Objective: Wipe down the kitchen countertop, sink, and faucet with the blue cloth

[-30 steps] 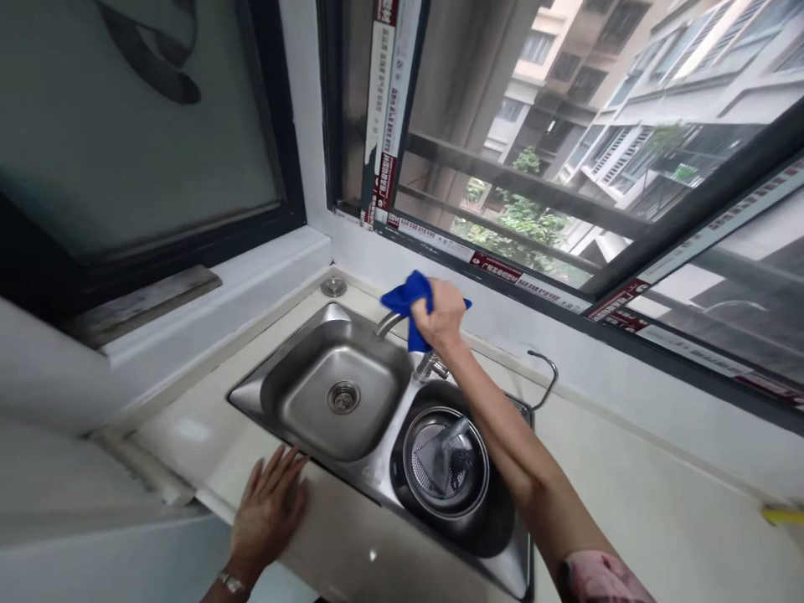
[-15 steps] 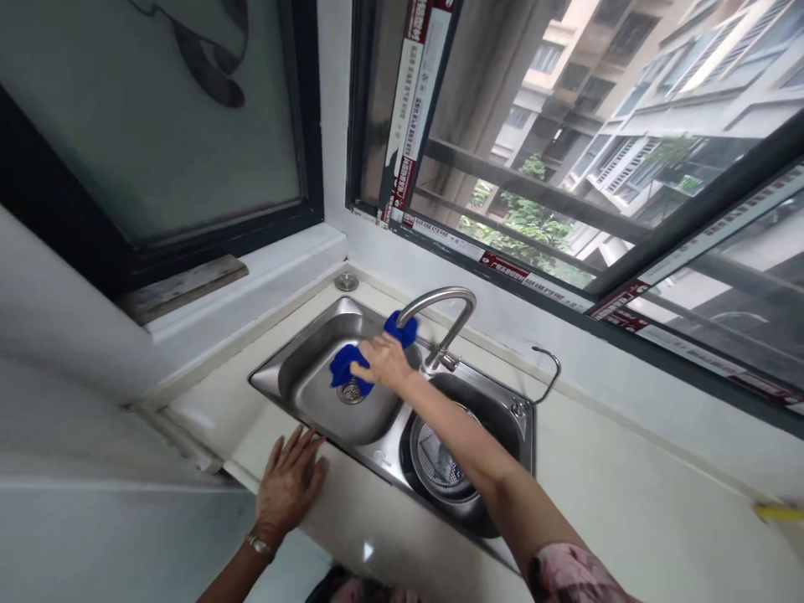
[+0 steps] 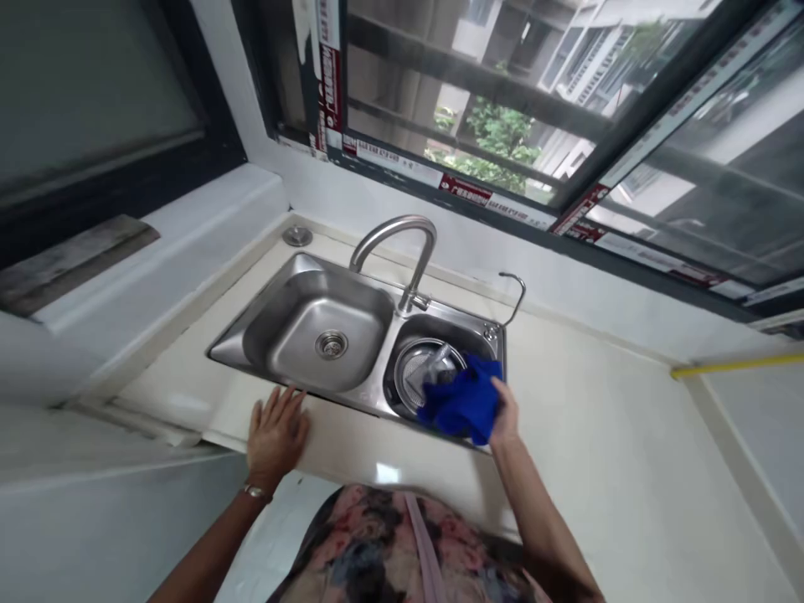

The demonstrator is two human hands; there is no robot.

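– Moved since the frame half a second ago: cloth (image 3: 463, 400), carried by the right hand (image 3: 504, 412) from left of the tap (image 3: 425, 265) to its right, on the near side. Left hand (image 3: 275, 435) has stayed on the counter (image 3: 578, 419).

– Rest of the layout, left to right, tap as reference?

– Far left of tap: plank (image 3: 81, 251). Left of tap, front edge of counter: left hand, palm down, fingers slightly spread, holding nothing. Left of tap, back corner: round cap (image 3: 297, 235). Just left of tap, near side: left basin (image 3: 295, 343), drain (image 3: 331, 344) visible.

– And right of it?

– Right basin (image 3: 461, 331), near side of tap. Colander (image 3: 411, 377) inside, something clear in it; not identifiable. Cloth bunched over the basin's near right part, hiding some of the colander; contact between the two, cannot tell. Thin spout (image 3: 523, 293), right of tap, at the back. Yellow strip (image 3: 734, 366), far right.

– Grip state?

– Right hand clamped on the cloth's right edge; fingertips partly hidden in the folds.

– Handling estimate?

– Judged light, limp, soft, not fragile. Dampness unreadable, so slipperiness uncertain. Best hold: a gathered handful near the middle; edge hold leaves folds trailing.
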